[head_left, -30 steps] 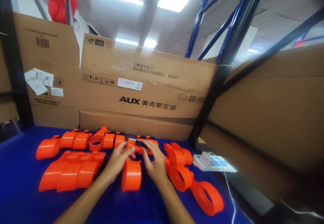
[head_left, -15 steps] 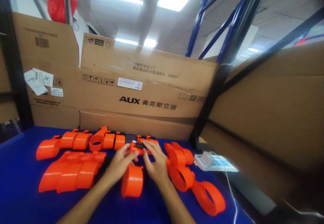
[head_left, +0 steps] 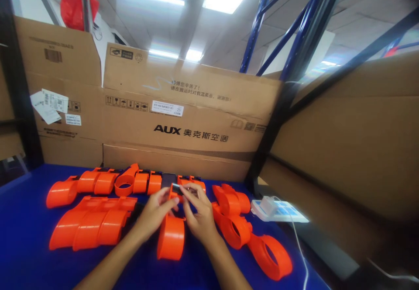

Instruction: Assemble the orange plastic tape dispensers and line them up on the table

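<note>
Between my hands is an orange tape dispenser (head_left: 170, 238), its ring toward me and its upper end raised. My left hand (head_left: 157, 211) is closed round the left side of that upper end, thumb in front. My right hand (head_left: 200, 211) pinches at a black piece (head_left: 176, 188) on the upper end, where a pale toothed edge shows. The right fingertips partly hide this piece. Whether the black piece is fixed to the dispenser, I cannot tell.
More orange dispensers lie in a back row (head_left: 104, 183), a left group (head_left: 88, 226) and a right group (head_left: 237, 231) on the blue tabletop (head_left: 140, 272). A white power strip (head_left: 288, 212) with a cable is at right. Cardboard (head_left: 131, 128) stands behind.
The right fingers have shifted slightly and bent more over the black piece, uncovering its toothed edge. The dispenser's ring has tipped a little toward me. My left hand keeps its grip.
</note>
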`<state>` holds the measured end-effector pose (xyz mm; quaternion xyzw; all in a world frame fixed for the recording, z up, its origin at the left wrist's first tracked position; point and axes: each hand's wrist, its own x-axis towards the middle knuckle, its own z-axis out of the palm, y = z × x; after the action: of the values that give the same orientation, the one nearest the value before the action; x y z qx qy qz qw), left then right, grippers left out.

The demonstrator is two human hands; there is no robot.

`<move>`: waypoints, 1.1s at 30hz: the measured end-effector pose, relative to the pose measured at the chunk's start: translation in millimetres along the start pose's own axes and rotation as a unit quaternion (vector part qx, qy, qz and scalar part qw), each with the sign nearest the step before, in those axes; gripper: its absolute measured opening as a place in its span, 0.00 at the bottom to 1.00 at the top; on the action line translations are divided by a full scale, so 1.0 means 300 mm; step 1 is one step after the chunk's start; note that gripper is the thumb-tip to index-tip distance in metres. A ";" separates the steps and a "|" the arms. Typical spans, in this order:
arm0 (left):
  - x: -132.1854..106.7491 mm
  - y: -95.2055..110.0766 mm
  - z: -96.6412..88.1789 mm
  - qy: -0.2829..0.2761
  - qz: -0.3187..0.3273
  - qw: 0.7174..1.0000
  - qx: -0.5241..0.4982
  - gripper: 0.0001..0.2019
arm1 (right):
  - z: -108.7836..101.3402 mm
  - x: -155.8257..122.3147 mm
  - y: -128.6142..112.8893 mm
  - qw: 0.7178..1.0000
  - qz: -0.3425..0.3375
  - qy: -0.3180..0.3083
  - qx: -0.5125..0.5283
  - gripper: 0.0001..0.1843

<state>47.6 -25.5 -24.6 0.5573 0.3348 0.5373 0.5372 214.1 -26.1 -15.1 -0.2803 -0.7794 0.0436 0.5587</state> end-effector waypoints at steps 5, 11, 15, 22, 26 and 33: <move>-0.001 0.016 -0.005 0.045 -0.036 0.995 -0.086 0.15 | -0.021 0.013 -0.005 0.998 0.050 0.033 -0.010 0.19; 0.013 0.034 -0.042 0.144 -0.080 0.961 -0.223 0.12 | -0.017 -0.024 0.046 0.971 0.119 -0.120 -0.170 0.07; 0.013 0.042 -0.047 0.136 -0.107 0.952 -0.252 0.12 | 0.006 -0.065 0.054 0.912 0.160 -0.224 -0.304 0.12; 0.015 0.034 -0.037 0.128 -0.077 0.960 -0.237 0.14 | 0.037 -0.079 0.059 0.899 0.173 -0.281 -0.287 0.02; 0.017 0.027 -0.037 0.140 -0.062 0.965 -0.215 0.14 | 0.043 -0.080 0.050 0.904 0.183 -0.271 -0.277 0.03; 0.011 0.039 -0.023 0.142 -0.061 0.964 -0.218 0.15 | 0.066 -0.044 0.022 0.923 0.114 -0.291 -0.223 0.19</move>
<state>39.3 -23.1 -13.7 0.3231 0.3163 0.6370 0.6243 201.9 -22.0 -36.0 -0.4593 -0.8602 0.0118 0.2214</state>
